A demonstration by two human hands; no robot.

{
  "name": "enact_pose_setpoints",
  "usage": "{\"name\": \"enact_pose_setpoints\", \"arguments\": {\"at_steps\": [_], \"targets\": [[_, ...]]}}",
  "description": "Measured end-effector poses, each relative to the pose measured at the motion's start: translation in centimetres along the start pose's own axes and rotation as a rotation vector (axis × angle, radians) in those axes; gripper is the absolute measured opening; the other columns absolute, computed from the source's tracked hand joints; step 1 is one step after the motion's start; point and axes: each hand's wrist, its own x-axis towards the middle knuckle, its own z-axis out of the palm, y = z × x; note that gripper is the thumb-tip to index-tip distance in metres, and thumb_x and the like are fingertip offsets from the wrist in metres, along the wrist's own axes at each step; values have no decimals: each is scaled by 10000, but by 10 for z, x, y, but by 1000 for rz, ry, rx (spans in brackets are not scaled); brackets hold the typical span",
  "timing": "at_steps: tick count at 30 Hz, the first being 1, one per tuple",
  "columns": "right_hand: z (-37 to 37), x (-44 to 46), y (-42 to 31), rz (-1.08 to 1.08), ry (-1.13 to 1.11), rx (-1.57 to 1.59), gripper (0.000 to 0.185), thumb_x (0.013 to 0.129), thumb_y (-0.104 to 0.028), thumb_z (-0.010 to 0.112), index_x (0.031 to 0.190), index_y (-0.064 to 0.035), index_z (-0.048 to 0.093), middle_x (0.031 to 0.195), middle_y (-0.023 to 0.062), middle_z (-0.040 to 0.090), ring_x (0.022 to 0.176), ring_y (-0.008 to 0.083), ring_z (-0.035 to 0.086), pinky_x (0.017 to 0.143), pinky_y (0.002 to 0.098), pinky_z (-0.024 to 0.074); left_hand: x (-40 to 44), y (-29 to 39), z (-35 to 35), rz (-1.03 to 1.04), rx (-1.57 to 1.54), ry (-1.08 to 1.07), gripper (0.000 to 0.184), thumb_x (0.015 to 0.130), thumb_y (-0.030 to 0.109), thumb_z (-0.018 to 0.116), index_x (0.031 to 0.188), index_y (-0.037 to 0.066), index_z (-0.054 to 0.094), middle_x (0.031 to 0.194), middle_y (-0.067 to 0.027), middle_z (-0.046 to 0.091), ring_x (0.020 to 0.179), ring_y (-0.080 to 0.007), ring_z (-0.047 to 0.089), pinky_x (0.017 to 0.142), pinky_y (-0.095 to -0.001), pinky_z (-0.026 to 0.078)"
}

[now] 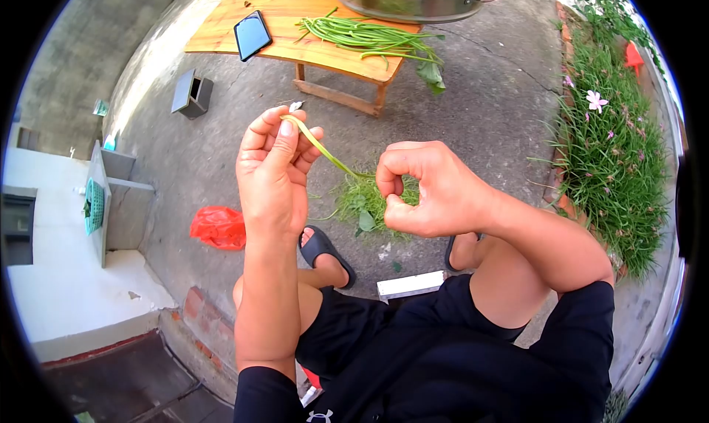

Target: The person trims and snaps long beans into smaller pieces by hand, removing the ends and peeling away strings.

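Observation:
A long, thin green stem (322, 148), paler and yellowish at its upper end, spans the gap between my hands. My left hand (275, 173) pinches that pale end between thumb and fingers. At the lower end, my right hand (437, 190) is closed, thumb and index finger curled together; its fingers hide what they grip there. On the ground beneath lies a loose heap of green peelings (358, 201) with a few leaves, partly covered by my right hand. A bunch of similar stems (362, 36) rests on the low wooden table (221, 33) ahead.
A metal basin (413, 4) holding more stems stands on the table, near a dark phone (252, 35). A red plastic bag (218, 229) lies left of my sandalled feet. A grey box (192, 96) sits farther left. Grassy plants (613, 157) border the right side.

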Motion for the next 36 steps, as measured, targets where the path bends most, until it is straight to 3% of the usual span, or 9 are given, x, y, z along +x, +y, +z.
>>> {"name": "enact_pose_setpoints", "arguments": {"at_steps": [8, 15, 27, 30, 36], "targets": [[2, -4, 10, -72, -148, -125, 170, 665, -105, 660, 682, -22, 513, 680, 126, 551, 635, 302, 580, 567, 413, 459, 6, 10, -8, 7, -69, 24, 190, 1010, 95, 602, 1200, 94, 603, 1121, -48, 673, 931, -163, 678, 870, -366, 595], [-1, -9, 18, -38, -330, -314, 130, 658, -105, 612, 677, -15, 522, 702, 167, 570, 689, 395, 585, 613, 492, 475, 11, 17, -17, 26, -114, 46, 202, 1013, 81, 591, 1214, 92, 603, 1118, -46, 669, 929, -157, 675, 830, -319, 598], [0, -22, 61, 31, -510, -544, 133, 613, -95, 618, 699, 4, 596, 722, 186, 602, 701, 413, 617, 642, 522, 498, 18, 32, -39, 41, -276, -9, 223, 1017, 37, 549, 1235, 66, 591, 1138, -94, 641, 909, -159, 608, 718, -266, 539], [-4, -19, 65, 144, -626, -661, 218, 645, -118, 631, 822, 4, 674, 789, 199, 664, 801, 409, 668, 744, 505, 541, 19, 36, -43, 42, -333, -30, 230, 1021, 31, 531, 1243, 57, 582, 1147, -108, 634, 914, -170, 596, 703, -264, 525], [-5, -21, 96, 239, -753, -770, 232, 689, -167, 670, 873, -31, 704, 859, 187, 703, 856, 380, 686, 781, 487, 551, 21, 42, -50, 54, -382, -12, 240, 1029, 22, 504, 1260, 43, 564, 1154, -126, 627, 905, -177, 577, 676, -261, 506]]}}
